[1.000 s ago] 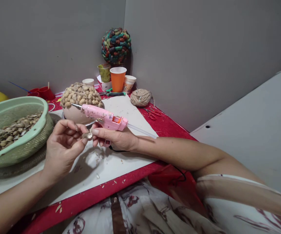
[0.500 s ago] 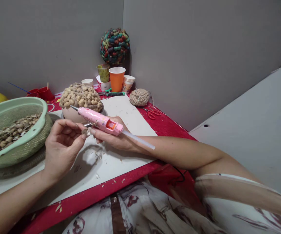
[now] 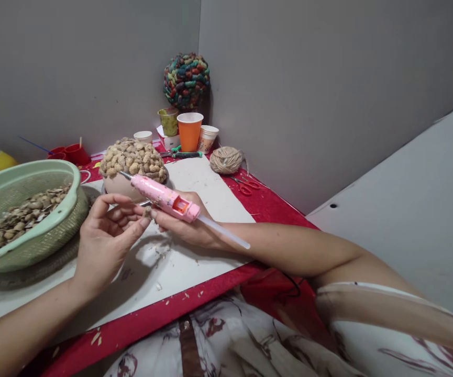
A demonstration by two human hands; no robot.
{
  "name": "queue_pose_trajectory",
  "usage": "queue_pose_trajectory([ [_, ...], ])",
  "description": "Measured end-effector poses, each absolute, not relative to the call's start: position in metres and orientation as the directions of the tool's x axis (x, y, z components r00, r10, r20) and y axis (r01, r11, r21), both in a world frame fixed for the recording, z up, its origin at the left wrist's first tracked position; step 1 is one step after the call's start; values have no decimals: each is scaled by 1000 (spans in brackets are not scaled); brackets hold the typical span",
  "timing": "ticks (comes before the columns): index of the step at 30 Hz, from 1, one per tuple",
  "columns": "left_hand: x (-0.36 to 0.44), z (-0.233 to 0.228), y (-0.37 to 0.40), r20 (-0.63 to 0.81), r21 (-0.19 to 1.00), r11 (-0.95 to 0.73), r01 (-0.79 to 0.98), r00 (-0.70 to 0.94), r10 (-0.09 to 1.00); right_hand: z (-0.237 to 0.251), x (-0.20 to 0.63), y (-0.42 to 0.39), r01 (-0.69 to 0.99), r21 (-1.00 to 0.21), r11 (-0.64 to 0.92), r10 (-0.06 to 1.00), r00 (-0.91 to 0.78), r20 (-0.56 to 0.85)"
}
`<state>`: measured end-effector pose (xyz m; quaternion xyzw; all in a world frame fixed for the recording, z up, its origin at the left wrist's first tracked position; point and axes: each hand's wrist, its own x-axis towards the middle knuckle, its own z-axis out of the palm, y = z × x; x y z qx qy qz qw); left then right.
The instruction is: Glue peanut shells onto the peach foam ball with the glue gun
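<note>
My left hand (image 3: 110, 230) pinches a small peanut shell (image 3: 146, 212) between thumb and fingertips. Closed around a pink glue gun (image 3: 159, 195), my right hand (image 3: 185, 222) has its fingertips close beside the shell. A clear glue stick (image 3: 226, 234) pokes out of the gun's back end, and the metal nozzle points up and left. Behind the nozzle sits a round ball (image 3: 132, 159), its top covered in peanut shells and its lower part bare and pale. To the left, a green plastic basket (image 3: 63, 209) holds many peanut shells (image 3: 25, 220).
White board (image 3: 226, 199) with shell crumbs lies on a red cloth (image 3: 285, 212). At the back are an orange cup (image 3: 189, 133), pliers (image 3: 183, 153), a twine ball (image 3: 227, 159), red scissors (image 3: 245, 186) and a multicoloured ball (image 3: 187, 81). Grey walls stand close behind and right.
My left hand has shifted slightly right with the peanut shell, which is now turned differently between the fingers. The glue gun stays in my right hand. The whole view has tilted a little.
</note>
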<state>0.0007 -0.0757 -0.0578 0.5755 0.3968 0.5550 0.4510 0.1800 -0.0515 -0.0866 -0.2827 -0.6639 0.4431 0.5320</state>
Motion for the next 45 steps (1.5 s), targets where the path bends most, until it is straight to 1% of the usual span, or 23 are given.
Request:
queue_pose_trajectory([
  [4, 2, -60, -75, 299, 954, -298, -23, 41, 953, -88, 178, -53, -119, -851, 511, 809, -268, 523],
  [7, 1, -60, -75, 265, 963, -262, -62, 47, 963, -87, 178, -54, -131, -853, 505, 808, -277, 521],
  [9, 1, -58, -74, 194, 976, -182, -119, 100, 976, -86, 178, -55, -128, -876, 466, 828, -286, 482],
  [11, 1, -56, -72, 128, 979, -102, -175, 147, 981, -86, 177, -55, -140, -911, 388, 860, -300, 413],
  [13, 0, -54, -70, 76, 976, -40, -216, 160, 984, -87, 176, -55, -163, -942, 294, 890, -314, 332],
  [15, 0, -52, -67, 22, 969, 21, -246, 170, 985, -87, 176, -55, -203, -953, 224, 906, -318, 280],
  [19, -3, -51, -63, -109, 949, 172, -263, 237, 965, -86, 176, -54, -287, -944, 163, 894, -362, 265],
  [21, -4, -51, -61, -149, 934, 217, -285, 241, 959, -85, 176, -53, -302, -941, 153, 892, -369, 263],
  [25, -5, -49, -58, -196, 903, 253, -348, 191, 962, -80, 180, -52, -273, -944, 185, 913, -308, 268],
  [30, -7, -50, -54, -218, 899, 287, -332, 231, 948, -75, 185, -53, -157, -951, 268, 904, -299, 304],
  [35, -8, -54, -52, -276, 897, 351, -269, 280, 920, -78, 185, -52, -207, -940, 272, 894, -308, 326],
  [38, -6, -54, -54, -289, 904, 367, -217, 321, 902, -84, 182, -47, -207, -911, 356, 871, -279, 404],
  [41, -3, -54, -58, -289, 914, 366, -173, 354, 889, -91, 180, -41, -152, -872, 465, 822, -292, 489],
  [45, -2, -55, -61, -249, 940, 317, -130, 376, 893, -91, 182, -41, -69, -849, 523, 795, -319, 516],
])
